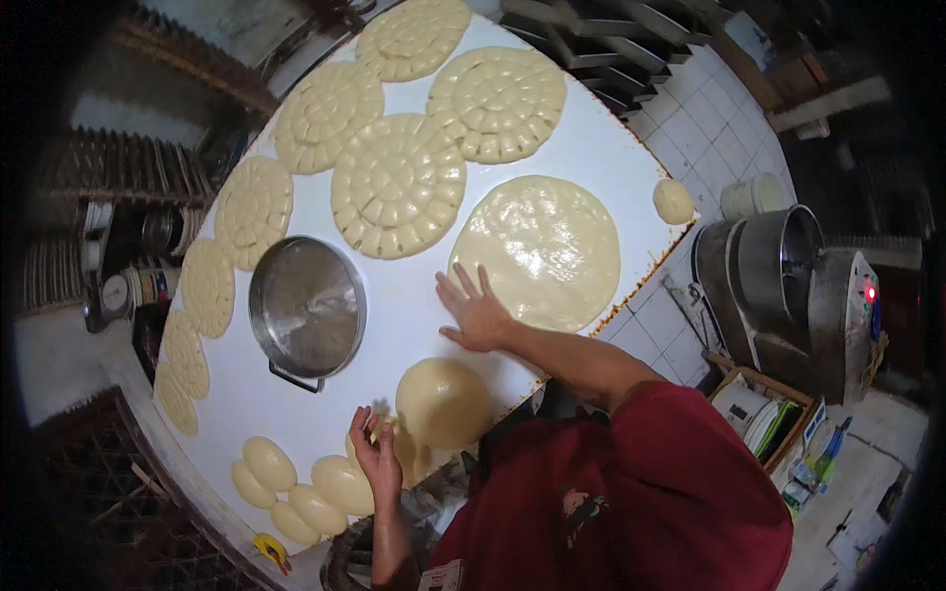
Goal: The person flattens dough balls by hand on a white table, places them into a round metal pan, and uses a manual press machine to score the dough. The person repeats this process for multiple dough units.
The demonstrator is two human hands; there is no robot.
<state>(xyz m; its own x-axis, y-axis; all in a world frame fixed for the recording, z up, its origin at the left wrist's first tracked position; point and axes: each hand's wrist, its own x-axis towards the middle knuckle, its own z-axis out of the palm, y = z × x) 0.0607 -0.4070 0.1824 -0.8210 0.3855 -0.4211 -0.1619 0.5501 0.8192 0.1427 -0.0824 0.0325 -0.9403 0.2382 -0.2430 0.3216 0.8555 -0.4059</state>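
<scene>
My right hand [480, 313] is spread flat, fingers apart, at the lower left edge of a wide, shiny disc of flattened dough [537, 251]. Its fingertips reach the disc's rim. Below it, a smaller, thicker round of dough [443, 404] sits near the table's front edge. My left hand [377, 458] is raised beside that round, with loosely bent fingers apart and no object visible in them. Partly hidden behind the left hand is another dough piece [410, 453]. Several smooth dough balls [342, 485] cluster to its left.
The white table [404, 325] carries a round metal pan [307, 307] and several scored dough rounds [398, 187] along its far and left sides. A small dough ball [673, 201] rests at the right corner. Beyond that stands a metal mixer [778, 266]. Yellow-handled scissors [271, 552] lie front left.
</scene>
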